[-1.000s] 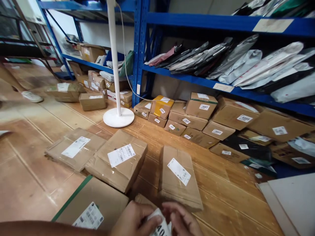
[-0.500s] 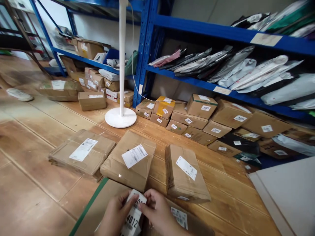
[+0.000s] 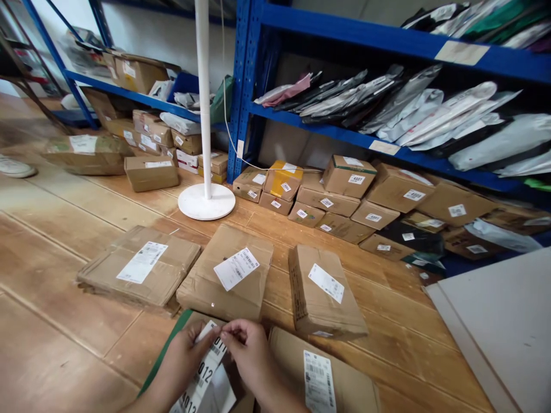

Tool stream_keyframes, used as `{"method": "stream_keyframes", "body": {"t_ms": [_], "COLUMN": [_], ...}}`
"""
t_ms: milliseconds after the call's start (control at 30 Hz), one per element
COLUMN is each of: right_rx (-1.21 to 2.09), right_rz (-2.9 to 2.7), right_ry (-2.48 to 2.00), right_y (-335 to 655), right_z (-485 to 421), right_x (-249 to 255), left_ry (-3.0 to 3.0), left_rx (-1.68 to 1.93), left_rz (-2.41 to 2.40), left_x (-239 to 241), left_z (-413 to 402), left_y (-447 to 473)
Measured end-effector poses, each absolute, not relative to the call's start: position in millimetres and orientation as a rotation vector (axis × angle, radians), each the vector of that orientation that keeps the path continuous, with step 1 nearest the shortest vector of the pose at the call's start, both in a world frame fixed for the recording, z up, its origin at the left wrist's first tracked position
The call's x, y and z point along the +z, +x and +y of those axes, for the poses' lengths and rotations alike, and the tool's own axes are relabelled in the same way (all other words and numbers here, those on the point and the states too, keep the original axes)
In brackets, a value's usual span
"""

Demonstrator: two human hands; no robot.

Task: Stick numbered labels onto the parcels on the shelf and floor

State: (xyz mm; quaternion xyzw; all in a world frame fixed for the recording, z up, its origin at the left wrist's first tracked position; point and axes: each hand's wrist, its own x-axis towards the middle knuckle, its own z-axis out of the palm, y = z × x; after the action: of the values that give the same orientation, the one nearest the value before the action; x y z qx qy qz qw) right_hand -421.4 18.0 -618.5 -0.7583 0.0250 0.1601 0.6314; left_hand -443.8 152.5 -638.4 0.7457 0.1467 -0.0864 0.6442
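Observation:
A strip of white number labels (image 3: 200,376), printed with 4012 and other numbers, hangs between my hands. My left hand (image 3: 178,357) is closed on its left side, the thumb lying on top. At the top label, the fingertips of my right hand (image 3: 250,351) pinch its upper right corner. Part of the strip curls over to show a plain pale back. Below my hands lies a cardboard box with green tape (image 3: 167,349) along its edge. To its right is another cardboard box (image 3: 289,350) with a shipping label (image 3: 319,378).
Three labelled cartons lie ahead on the wooden floor: a left carton (image 3: 101,264), a middle carton (image 3: 249,238) and a right carton (image 3: 327,321). A white pole stand (image 3: 206,209) rises behind. Boxes line a blue rack (image 3: 310,121) holding bagged parcels. A white panel (image 3: 495,310) stands right.
My hands have shifted slightly left, and the label strip shows more of its length, now curling over. My right fingers have moved up to the top label's corner.

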Motion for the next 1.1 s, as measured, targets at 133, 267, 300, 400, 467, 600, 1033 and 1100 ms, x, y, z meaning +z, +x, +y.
{"method": "stream_keyframes", "body": {"t_ms": [133, 267, 300, 400, 467, 600, 1033, 1100], "right_rx": [0.287, 0.206, 0.194, 0.234, 0.293, 0.350, 0.492, 0.440], "right_rz": [-0.042, -0.060, -0.045, -0.033, -0.058, -0.079, 0.000, 0.056], "right_ry": [-1.812, -1.839, -1.837, -1.816, -1.803, -1.787, -1.575, -1.552], "right_y": [-414.2, -384.9, -376.7, -359.5, -356.6, -362.2, -368.8, -370.5], "right_z": [12.0, -12.2, -19.5, -36.6, -41.4, -41.1, -59.8, -62.7], "right_x": [-604.2, -584.7, -579.0, -561.8, -552.6, -545.9, -595.7, -611.9], "left_ry": [1.594, 1.730, 1.839, 2.244, 2.433, 2.331, 2.270, 2.245], "left_rx": [-0.282, -0.491, -0.537, -0.419, -0.079, -0.111, -0.122, -0.115], "left_rz": [0.384, 0.175, 0.076, -0.091, -0.128, -0.218, -0.294, -0.304], "left_x": [-638.2, -614.8, -608.0, -596.7, -599.5, -617.3, -620.6, -621.8], "left_z": [144.3, 148.6, 155.1, 185.9, 209.1, 238.1, 225.8, 216.7], "left_y": [-445.2, -448.0, -447.1, -434.5, -418.6, -389.9, -381.1, -377.9]}}
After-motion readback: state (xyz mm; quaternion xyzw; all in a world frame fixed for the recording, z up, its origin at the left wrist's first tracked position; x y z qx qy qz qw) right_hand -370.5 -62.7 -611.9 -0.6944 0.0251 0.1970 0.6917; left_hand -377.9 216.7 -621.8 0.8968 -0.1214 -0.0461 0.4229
